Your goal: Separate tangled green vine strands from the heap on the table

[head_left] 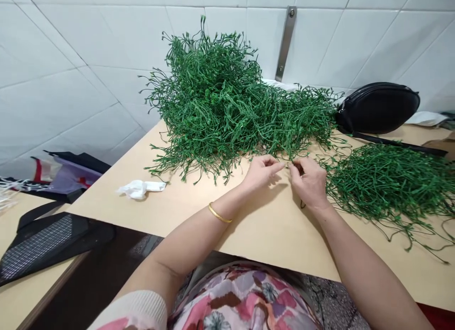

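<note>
Over the middle of the tan table, my left hand (263,171) and my right hand (310,181) work close together, fingertips nearly meeting. A thin green artificial plant stem runs between them; both hands are closed in a pinch on it, though little of it shows. Its dark lower end pokes out beneath my right palm. Just beyond my fingers rises a large tangled heap of green artificial stems (220,102) with small forked tips. To the right of my right hand lies a second, lower pile of green stems (394,178).
A black zipped bag (382,107) with a strap stands behind the right pile. Crumpled white tissue (140,189) lies on the table (199,216) at left. White tiled wall with a metal bracket (286,43) closes the back. Another table with black mesh material (39,245) stands left.
</note>
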Motion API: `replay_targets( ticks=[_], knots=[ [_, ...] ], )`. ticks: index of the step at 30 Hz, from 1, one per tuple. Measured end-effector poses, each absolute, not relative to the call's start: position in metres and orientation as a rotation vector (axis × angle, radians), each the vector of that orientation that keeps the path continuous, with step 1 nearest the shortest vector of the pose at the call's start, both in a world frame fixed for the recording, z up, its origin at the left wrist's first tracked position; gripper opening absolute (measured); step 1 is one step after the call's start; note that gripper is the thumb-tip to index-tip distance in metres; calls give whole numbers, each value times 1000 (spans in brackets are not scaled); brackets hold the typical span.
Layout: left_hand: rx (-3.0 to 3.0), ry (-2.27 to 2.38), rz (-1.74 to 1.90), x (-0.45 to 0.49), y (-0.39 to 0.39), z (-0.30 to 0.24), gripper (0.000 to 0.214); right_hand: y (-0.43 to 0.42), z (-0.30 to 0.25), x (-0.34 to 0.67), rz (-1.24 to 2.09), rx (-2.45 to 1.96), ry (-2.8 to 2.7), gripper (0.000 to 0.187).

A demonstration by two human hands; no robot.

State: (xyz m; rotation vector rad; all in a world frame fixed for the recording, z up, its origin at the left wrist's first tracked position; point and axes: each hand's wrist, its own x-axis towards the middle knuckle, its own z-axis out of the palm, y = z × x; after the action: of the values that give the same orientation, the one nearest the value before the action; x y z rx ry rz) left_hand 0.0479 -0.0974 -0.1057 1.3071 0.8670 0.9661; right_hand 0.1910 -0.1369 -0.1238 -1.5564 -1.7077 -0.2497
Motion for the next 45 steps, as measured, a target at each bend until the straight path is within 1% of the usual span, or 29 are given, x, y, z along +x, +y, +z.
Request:
replay_targets(
  ticks=[2, 5, 7, 12, 15, 25, 29, 35, 39, 43, 45],
  knots=[
    [1245, 821, 888, 50, -98, -111, 20, -139, -123, 187, -282, -1562, -1762, 12],
    [1172, 782, 932, 53, -96, -119, 11, -143, -122, 181, -312, -1547, -1891, 15],
    [1134, 759, 958, 54, -95, -122, 10, -145, -122, 177, -306, -1522, -1971, 16],
    [976, 757, 1024, 54, -97, -119, 13, -144, -123, 175, -380, -1583, -2018, 21],
    [1006, 761, 1021, 55, -98, -118, 16, -143, -125, 176, -443, -1645, -2009, 21],
    [1131, 902, 1031, 55, -96, -122, 17, -150, -118, 171, -318, -1502, -2008, 23],
    [1225, 932, 1005, 51, -95, -117, 19, -143, -120, 180, -145, -1464, -1908, 22],
    [1127, 865, 902, 49, -93, -111, 17, -137, -121, 194, 168, -1486, -1646, 17],
    [1109, 871, 881, 49, -91, -112, 20, -144, -112, 192, 44, -1339, -1545, 18],
    [1096, 876, 913, 48, -90, -113, 21, -149, -108, 187, 13, -1131, -1830, 16],
    [1093, 883, 915, 47, -89, -113, 21, -147, -111, 186, -46, -1123, -1991, 19]
  ],
)
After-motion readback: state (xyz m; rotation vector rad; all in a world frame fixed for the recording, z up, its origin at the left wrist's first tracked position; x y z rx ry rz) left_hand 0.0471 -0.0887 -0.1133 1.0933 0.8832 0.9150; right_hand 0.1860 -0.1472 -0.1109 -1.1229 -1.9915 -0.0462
